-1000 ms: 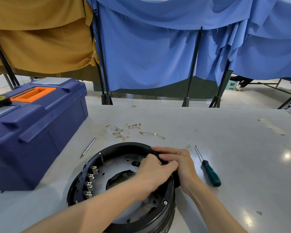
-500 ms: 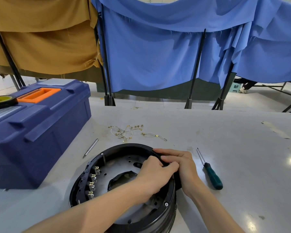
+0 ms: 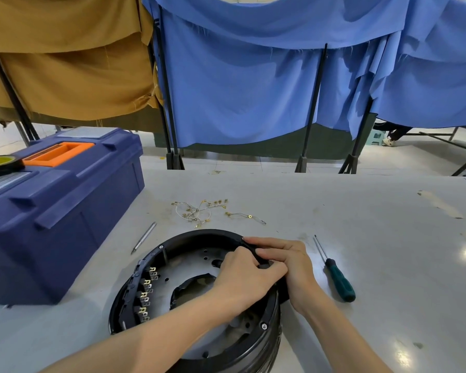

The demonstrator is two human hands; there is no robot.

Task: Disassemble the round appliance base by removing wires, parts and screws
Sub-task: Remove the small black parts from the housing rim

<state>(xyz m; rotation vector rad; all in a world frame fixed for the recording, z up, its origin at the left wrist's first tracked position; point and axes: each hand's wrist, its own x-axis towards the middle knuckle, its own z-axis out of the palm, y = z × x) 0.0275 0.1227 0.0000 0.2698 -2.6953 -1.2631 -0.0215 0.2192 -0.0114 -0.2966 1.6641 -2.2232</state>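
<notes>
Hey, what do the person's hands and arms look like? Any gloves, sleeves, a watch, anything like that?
Nothing is worn on either one. The left hand and the right hand have no gloves, and no ring shows on the visible fingers. Both forearms are uncovered down to the frame's bottom edge: no sleeve, watch or wristband is in view.

Workshop: toolbox (image 3: 65, 200), screwdriver (image 3: 339, 281), curtained partitions (image 3: 240, 90).

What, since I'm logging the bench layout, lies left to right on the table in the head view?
Toolbox → rod → wires → screwdriver; the base overlaps rod and wires, so it is left out.
</notes>
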